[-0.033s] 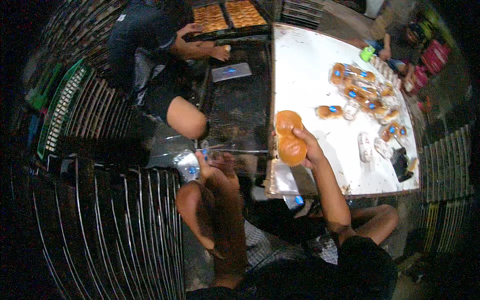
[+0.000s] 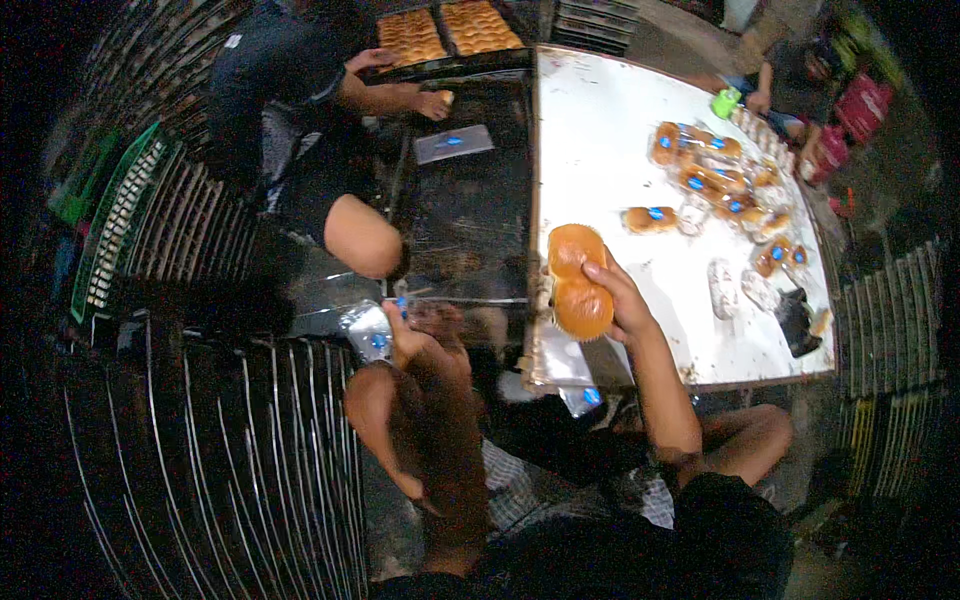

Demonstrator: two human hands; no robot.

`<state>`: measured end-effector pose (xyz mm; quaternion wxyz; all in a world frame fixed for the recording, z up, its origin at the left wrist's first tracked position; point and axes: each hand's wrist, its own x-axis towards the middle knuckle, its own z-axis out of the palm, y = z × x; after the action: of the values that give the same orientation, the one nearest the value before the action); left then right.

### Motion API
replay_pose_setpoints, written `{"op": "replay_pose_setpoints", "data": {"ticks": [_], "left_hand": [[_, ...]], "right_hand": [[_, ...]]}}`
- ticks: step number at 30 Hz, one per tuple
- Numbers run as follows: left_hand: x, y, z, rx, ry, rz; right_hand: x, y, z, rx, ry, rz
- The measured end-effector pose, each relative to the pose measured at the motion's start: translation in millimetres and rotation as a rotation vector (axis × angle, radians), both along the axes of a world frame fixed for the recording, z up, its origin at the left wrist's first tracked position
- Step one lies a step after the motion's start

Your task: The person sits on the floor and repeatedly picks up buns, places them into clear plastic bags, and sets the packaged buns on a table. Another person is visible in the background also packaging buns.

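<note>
While right hand [image 2: 627,300] clamps paired buns [image 2: 582,304] by white table [image 2: 600,120], left hand [image 2: 422,342] sits apart at clear bag [image 2: 367,328], grip unclear.

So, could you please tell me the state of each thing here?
Double bun: unbagged, in the right hand
Clear plastic bag: at the left hand; opening unclear
Bagged buns: lying on the white table
Joined buns: browned, in two slabs
Blue-marked plastic packet: lying flat
</note>
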<state>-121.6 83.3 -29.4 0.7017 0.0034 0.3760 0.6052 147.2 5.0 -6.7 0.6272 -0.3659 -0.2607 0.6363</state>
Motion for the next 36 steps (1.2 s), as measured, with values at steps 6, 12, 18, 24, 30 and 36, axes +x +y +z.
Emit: {"op": "replay_pose_setpoints", "data": {"ticks": [6,12,18,24,30,36], "left_hand": [[46,-32,54,0.166,0.399,0.149],[72,-51,53,0.255,0.424,-0.007],[83,-72,59,0.395,0.459,-0.097],[88,-83,69,0.536,0.583,-0.255],[92,-86,61,0.543,0.461,-0.370],[120,-105,16,0.549,0.229,-0.699]], "right_hand": [[-6,-98,80,0.073,-0.347,-0.146],[-8,-155,93,0.136,-0.583,-0.257],[-9,-167,60,0.047,-0.774,-0.213],[6,-168,21,-0.051,-0.458,-0.080],[7,-167,8,0.017,-0.421,-0.091],[-1,-158,-16,0.012,-0.279,-0.034]]}}
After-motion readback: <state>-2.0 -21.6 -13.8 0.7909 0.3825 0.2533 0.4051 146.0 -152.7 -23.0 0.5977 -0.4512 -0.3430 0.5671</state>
